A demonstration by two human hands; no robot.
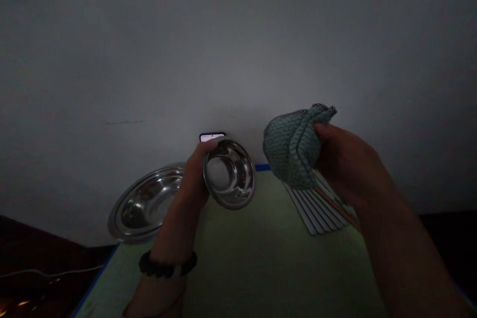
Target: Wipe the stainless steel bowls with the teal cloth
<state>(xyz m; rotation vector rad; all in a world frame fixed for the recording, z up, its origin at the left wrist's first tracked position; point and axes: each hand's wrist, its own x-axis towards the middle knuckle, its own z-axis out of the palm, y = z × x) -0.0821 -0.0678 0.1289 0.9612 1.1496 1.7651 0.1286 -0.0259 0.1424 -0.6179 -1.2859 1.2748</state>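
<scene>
My left hand grips a small shiny metal bowl by its left side, tilted so that its inside faces me. In my right hand is a grey-green textured cleaning cloth with a dark mesh edge, bunched up and held in the air to the right of the bowl. Cloth and bowl are apart. The fingertips of my right hand are partly hidden behind the cloth. A large metal basin rests at the left, partly covered by my left forearm.
A pale green table with blue edging stands against a grey wall. A slatted rack lies under my right hand, with a thin brown stick over it. Behind the bowl is a lit phone. A white cable runs at the lower left.
</scene>
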